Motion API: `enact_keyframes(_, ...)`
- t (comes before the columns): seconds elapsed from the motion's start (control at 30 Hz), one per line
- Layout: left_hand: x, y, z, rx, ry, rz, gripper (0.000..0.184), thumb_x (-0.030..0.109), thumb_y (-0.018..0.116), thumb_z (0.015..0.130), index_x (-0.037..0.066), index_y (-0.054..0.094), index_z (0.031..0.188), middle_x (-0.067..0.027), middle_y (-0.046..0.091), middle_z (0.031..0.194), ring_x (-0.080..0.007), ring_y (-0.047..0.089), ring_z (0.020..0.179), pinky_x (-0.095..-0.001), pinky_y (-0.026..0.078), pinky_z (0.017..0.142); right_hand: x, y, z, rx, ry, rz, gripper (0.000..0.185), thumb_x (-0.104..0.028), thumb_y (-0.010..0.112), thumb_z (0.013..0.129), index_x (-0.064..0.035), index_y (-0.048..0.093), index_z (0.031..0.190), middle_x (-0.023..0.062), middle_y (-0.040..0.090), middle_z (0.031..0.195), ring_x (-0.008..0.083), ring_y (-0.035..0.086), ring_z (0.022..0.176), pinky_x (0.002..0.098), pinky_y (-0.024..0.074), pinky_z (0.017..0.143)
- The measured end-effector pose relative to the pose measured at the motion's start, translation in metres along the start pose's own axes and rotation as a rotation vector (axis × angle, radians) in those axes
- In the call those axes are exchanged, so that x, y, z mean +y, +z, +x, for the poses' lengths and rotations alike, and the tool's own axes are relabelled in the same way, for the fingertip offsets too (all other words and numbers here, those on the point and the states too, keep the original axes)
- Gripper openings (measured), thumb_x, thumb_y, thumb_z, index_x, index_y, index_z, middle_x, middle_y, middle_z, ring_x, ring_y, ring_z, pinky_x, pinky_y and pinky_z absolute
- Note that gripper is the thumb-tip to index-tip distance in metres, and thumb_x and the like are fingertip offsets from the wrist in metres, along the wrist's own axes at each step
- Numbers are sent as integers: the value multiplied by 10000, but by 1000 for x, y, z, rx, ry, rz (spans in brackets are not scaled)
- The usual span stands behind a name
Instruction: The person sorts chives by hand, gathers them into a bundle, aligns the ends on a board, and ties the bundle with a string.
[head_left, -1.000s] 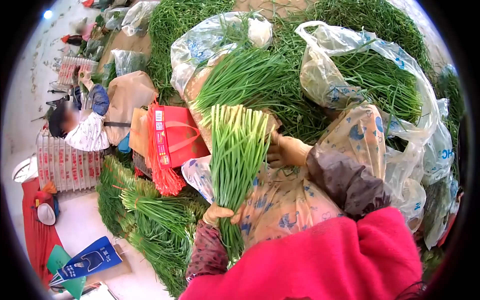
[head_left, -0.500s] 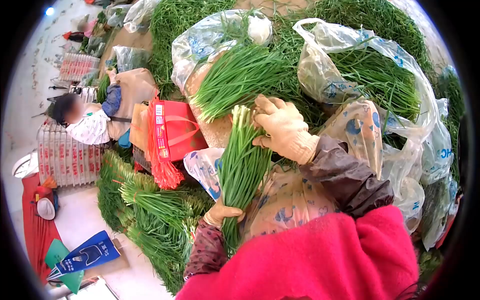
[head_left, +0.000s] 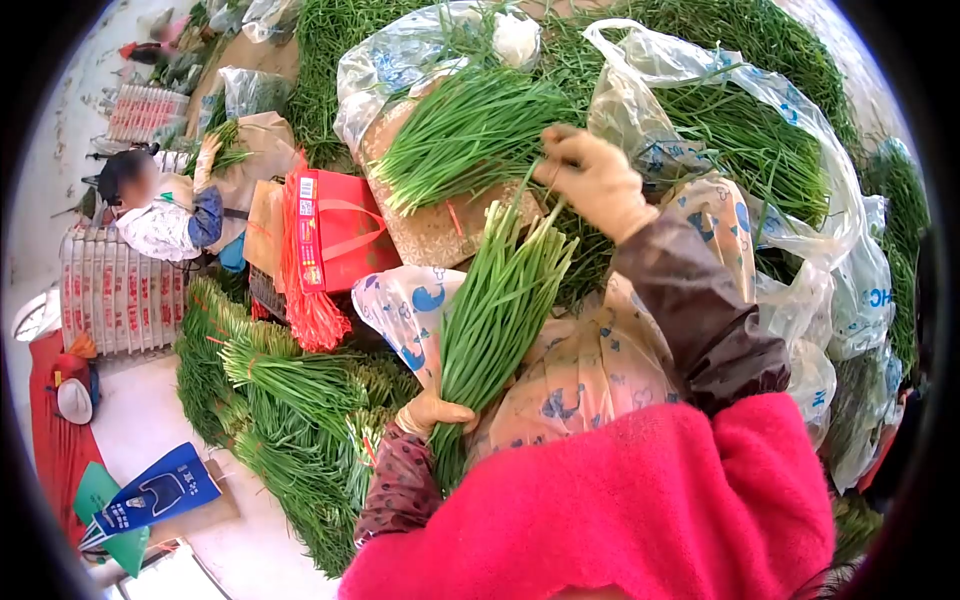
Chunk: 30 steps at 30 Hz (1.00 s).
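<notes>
My left hand point(head_left: 432, 412), in a pale glove, is wrapped round the lower part of a bunch of garlic chives point(head_left: 495, 310). The bunch's pale cut ends point up and fan out. Above those ends, my gloved right hand point(head_left: 597, 182) has its fingers pinched together, with a thin chive stalk point(head_left: 527, 180) seeming to run down from the fingertips. Just beyond lies a loose heap of chives point(head_left: 470, 135) on a patterned board point(head_left: 425, 235). Clear plastic with blue prints point(head_left: 590, 385) covers my lap.
Tied chive bundles point(head_left: 300, 400) are stacked at left. A red bag point(head_left: 345, 235) with red ties point(head_left: 310, 310) stands beside the board. At right is an open plastic bag point(head_left: 850, 200) of chives. Another person point(head_left: 170, 215) sits at far left, handling greens.
My right hand has left the bunch's cut ends and moved up and right. The bunch's top has spread and tilted right. My left hand keeps its grip.
</notes>
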<state>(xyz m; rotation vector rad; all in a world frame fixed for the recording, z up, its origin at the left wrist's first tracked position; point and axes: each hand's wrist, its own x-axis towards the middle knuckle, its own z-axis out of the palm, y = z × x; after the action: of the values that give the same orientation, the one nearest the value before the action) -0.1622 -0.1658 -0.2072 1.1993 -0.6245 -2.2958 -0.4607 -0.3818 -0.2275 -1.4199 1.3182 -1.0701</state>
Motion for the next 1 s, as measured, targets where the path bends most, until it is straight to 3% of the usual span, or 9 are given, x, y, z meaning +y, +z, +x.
enact_keyframes(0.13,-5,-5,-3,-88,-21,8,800,161,765,681,-31,405,1369,-193,561,1282,-176,599,644,-269,457,492,21,-42,34,338,381,299,311,-254,707,840,4,684,1010,107,714,954,200,667,828,324,540,734)
enact_keyframes(0.3,0,0,-13,-28,94,-54,802,197,775,684,-55,417,1356,-153,551,1291,-171,574,586,-285,441,496,87,-55,12,105,100,-911,311,-315,698,801,-12,708,870,162,697,753,279,645,636,395,524,602)
enact_keyframes(0.4,4,0,-15,-36,136,-35,803,186,775,684,-56,414,1359,-152,511,1335,-180,567,577,-291,438,503,38,-24,-32,-450,304,-1161,543,-474,607,855,-38,624,1178,217,643,1150,320,626,1065,418,522,833)
enact_keyframes(0.5,8,2,-14,-44,159,-4,808,186,783,681,-52,416,1360,-132,523,1317,-183,561,569,-311,446,509,52,5,-44,-690,280,-444,668,-521,560,890,-64,475,1369,189,547,1321,339,559,1168,434,497,908)
enact_keyframes(0.63,-18,-21,-10,-22,118,95,940,87,805,653,16,314,1451,-122,469,1385,-228,608,975,-329,516,732,60,61,-55,-534,-227,-248,742,-580,497,915,-39,403,1413,160,467,1405,350,486,1243,454,366,1051)
enact_keyframes(0.67,-12,-7,-5,-32,114,94,940,87,805,653,16,314,1451,-122,469,1385,-228,608,975,-329,516,732,51,62,-54,-551,-551,-897,744,-568,474,933,-24,367,1430,165,443,1423,356,467,1260,457,347,1073)
enact_keyframes(0.73,-7,22,-2,172,187,168,1012,73,853,613,23,301,1460,-148,393,1454,-253,390,1297,-370,306,1092,43,64,-52,-425,-926,-1501,747,-556,451,951,-9,330,1446,171,419,1441,362,449,1277,460,327,1095)
enact_keyframes(0.87,30,31,-14,39,108,744,1092,198,873,625,9,235,1491,-172,337,1488,-256,275,1382,-375,239,1132,64,71,-51,1577,-1097,-3507,863,-650,401,913,-28,239,1488,251,419,1412,385,440,1288,567,404,1029)
enact_keyframes(1.0,94,15,-46,107,-52,725,1067,242,890,644,25,275,1488,-128,393,1486,-232,390,1340,-379,313,1097,49,61,-53,1705,-1032,-3380,824,-640,407,917,-68,254,1491,254,470,1369,400,482,1251,570,438,988)
